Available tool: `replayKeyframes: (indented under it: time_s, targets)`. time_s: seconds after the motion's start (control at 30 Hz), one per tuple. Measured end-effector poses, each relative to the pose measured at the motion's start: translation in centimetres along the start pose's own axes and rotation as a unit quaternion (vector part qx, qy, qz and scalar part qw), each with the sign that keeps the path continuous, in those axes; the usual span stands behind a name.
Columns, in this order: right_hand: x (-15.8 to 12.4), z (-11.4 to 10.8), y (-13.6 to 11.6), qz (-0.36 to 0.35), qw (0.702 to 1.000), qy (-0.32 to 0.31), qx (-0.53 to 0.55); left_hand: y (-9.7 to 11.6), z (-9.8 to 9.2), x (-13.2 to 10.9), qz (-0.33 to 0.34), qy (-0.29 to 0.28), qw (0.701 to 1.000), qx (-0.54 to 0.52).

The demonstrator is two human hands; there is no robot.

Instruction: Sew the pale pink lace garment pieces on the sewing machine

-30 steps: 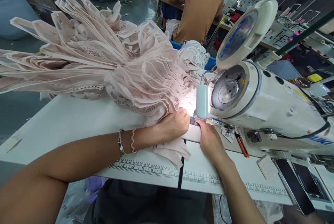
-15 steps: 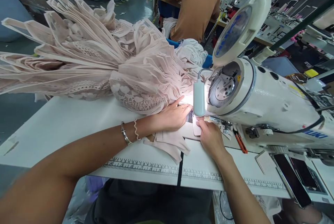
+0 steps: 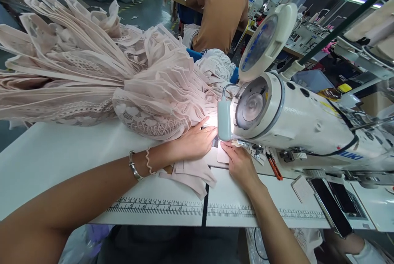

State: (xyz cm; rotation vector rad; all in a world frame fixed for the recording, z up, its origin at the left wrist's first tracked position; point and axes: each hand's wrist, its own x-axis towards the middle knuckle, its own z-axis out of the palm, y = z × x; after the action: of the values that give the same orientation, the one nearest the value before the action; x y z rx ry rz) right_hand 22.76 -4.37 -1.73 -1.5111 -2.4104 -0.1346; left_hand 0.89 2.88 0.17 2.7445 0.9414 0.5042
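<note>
From afar, I centre my clock on the pale-green oblong plastic lamp (image 3: 224, 119). The heaped pale-pink lace garments (image 3: 147, 92) lie from nine to eleven on the flat white table (image 3: 76, 153). The rounded white metal sewing machine (image 3: 308, 120) stands at three. I have the bare left hand (image 3: 194, 142) at eight, the bare right hand (image 3: 242, 165) at five, slim orange-handled snips (image 3: 273, 166) at four, and a flat black glass-faced phone (image 3: 331, 204) beyond them.

Lace-trimmed garments (image 3: 160, 87) looking like soft, matt cloth; lace panel (image 3: 144, 124) showing rough openwork. Sewing machine (image 3: 303, 120) gleaming in smooth paint. Lamp housing (image 3: 224, 118) looking like satin plastic. Tabletop (image 3: 76, 139) showing smooth, faintly glossy finish. Bangle (image 3: 133, 167) shining like polished metal. Phone screen (image 3: 331, 206) looking like smooth, glossy glass.
</note>
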Motion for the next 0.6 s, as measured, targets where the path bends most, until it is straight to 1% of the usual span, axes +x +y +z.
replayKeyframes:
  time_s: [0.17,0.23,0.47,0.6]
  targets:
    - [0.1,0.2,-0.3,0.013,1.0,0.001,-0.009,0.1,0.1,0.0,-0.018,0.0,1.0,-0.009]
    - [0.1,0.1,-0.5,0.02,1.0,-0.011,-0.014,0.2,0.0,0.0,-0.023,-0.002,1.0,-0.013]
    - [0.6,-0.8,-1.3,0.074,0.989,-0.125,-0.031,0.8,-1.3,-0.1,-0.066,-0.032,0.996,-0.051]
    - [1.1,-1.3,-1.7,0.091,0.982,-0.159,-0.037,0.8,-1.3,-0.1,-0.06,-0.019,0.997,-0.041]
